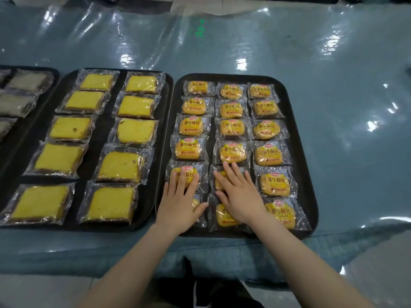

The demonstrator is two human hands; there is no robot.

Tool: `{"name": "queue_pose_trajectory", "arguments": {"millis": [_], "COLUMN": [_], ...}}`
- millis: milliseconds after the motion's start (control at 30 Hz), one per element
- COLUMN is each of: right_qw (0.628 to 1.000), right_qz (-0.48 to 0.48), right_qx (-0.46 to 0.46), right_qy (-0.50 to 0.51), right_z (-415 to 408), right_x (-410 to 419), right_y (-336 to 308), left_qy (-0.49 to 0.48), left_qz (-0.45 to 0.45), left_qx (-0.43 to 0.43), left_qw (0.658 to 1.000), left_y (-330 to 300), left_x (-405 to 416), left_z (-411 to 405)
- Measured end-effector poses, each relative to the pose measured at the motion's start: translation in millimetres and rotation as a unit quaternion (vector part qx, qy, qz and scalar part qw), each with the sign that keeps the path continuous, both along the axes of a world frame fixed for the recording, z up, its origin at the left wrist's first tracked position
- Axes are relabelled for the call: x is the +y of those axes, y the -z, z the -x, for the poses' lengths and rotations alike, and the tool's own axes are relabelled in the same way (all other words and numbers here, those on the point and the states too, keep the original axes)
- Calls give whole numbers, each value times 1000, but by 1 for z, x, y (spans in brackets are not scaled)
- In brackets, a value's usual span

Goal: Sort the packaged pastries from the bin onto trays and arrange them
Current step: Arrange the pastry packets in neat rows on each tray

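Both hands lie flat with fingers spread, gripping nothing: the left hand (180, 203) presses on a small clear-wrapped yellow bun packet (185, 175) in the left column, and the right hand (239, 194) covers the neighbouring packet in the middle column. These packets fill the black rounded plastic tray (298, 138) in three columns. Just beside it, a second black tray (93, 156) carries two columns of clear-wrapped yellow cake slices (133, 131). A third tray's edge (52, 73), seemingly with paler packets, shows far left. All rest on the table's glossy blue-grey plastic sheet (333, 63).
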State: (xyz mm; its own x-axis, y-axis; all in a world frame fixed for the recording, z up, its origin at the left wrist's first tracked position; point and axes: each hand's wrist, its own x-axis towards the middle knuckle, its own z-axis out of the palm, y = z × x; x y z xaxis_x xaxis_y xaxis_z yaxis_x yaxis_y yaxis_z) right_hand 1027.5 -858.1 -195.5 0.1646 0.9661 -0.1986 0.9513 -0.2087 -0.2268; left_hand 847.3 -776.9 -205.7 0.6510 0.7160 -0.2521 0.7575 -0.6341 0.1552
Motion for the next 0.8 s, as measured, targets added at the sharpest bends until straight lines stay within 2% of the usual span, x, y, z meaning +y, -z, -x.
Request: {"name": "queue_pose_trajectory", "arguments": {"millis": [133,267,500,600,800], "right_qw": [1000,998,998,999,994], "right_qz": [-20,1,-10,-29,-3], "right_qx": [20,-4,-10,8,-41], "right_qy": [7,-61,-57,-14,99], "right_z": [-1,5,4,-6,-44], "right_x": [-7,-28,-32,-38,-58], "right_y": [-6,-4,-3,-5,1], "left_qy": [15,13,21,22,33], "left_qz": [5,0,-8,0,14], "left_qx": [-14,-33,-50,-68,-93], "left_qw": [1000,999,998,997,995], "left_y": [-5,-10,-20,-25,-26], "left_x": [-4,-15,-21,-17,-16], "left_z": [5,5,-2,-8,-20]}}
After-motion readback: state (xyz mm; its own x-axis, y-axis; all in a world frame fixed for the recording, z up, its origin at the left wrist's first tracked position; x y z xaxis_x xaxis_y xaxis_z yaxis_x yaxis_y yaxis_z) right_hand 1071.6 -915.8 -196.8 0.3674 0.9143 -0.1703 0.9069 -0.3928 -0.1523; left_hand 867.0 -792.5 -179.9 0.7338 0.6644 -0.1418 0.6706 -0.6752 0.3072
